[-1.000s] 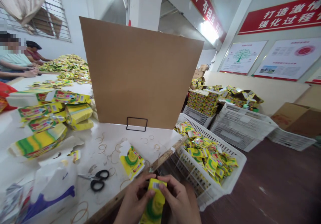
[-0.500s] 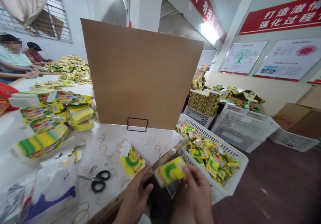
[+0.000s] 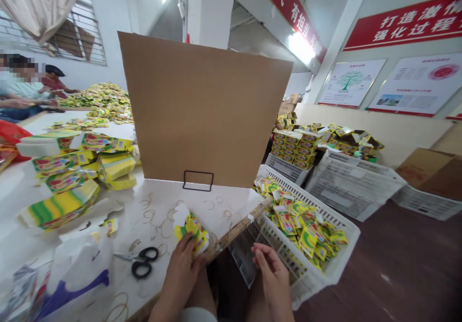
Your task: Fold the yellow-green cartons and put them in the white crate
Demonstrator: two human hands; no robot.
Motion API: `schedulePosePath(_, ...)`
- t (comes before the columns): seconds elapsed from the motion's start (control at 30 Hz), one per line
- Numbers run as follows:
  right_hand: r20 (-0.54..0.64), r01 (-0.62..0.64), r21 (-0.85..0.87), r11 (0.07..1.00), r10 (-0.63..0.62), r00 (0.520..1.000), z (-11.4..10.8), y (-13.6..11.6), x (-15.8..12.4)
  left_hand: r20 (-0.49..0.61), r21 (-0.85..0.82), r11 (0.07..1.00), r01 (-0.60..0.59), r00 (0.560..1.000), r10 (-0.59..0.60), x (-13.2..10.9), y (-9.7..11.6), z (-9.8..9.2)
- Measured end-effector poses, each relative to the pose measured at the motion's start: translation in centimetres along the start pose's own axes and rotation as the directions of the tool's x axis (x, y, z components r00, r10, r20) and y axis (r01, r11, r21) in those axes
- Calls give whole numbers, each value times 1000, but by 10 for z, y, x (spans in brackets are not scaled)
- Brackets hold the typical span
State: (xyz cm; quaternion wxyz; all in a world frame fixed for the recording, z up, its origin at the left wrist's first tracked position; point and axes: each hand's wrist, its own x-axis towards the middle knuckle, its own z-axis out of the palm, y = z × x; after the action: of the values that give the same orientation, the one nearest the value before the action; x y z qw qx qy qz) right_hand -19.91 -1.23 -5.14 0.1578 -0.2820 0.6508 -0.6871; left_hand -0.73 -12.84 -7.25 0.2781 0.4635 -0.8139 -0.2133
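Note:
My left hand (image 3: pixel 184 262) lies on a small stack of flat yellow-and-green cartons (image 3: pixel 195 228) at the table's edge. Its fingers are bent over the top carton, and the thumb is low by the wooden edge. My right hand (image 3: pixel 272 274) is empty beside the white crate (image 3: pixel 348 245), with fingers loosely curled and the thumb a little apart. That crate holds many yellow-and-green cartons (image 3: pixel 306 228) in a loose heap. Black-handled scissors (image 3: pixel 142 262) lie on the table left of my left hand.
A large cardboard sheet (image 3: pixel 209 115) stands upright on the table behind a black wire holder (image 3: pixel 198 180). Bundled yellow cartons (image 3: pixel 72 177) and a white plastic bag (image 3: pixel 79 269) lie at left. Rubber bands (image 3: pixel 147 214) are scattered about. Co-workers (image 3: pixel 29 83) sit far left.
The carton in my right hand has left it, and that hand is now empty. My left hand has moved left and up onto the carton stack.

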Motion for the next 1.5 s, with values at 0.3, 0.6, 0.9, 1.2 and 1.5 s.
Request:
schedulePosePath(0.3,168,-142,-1,990,140,976,14,-21,-16,116,95,992,84,989,-95,21,4,-15)
schedulePosePath(0.6,332,199,-294,935,-95,939,45,-2,-14,140,113,991,67,987,-83,16,3,-26)
schedulePosePath(0.9,416,351,-478,805,-144,898,132,2,-5,51,28,1000,-5,999,3,9,-8,-14)
schedulePosePath(1.2,389,323,-353,878,-176,904,122,0,-7,-9,-106,994,16,1000,-17,8,-7,-13)
schedulePosePath(1.5,387,113,-121,986,-58,920,91,-1,-26,-104,-626,769,128,964,-245,-7,7,-25)
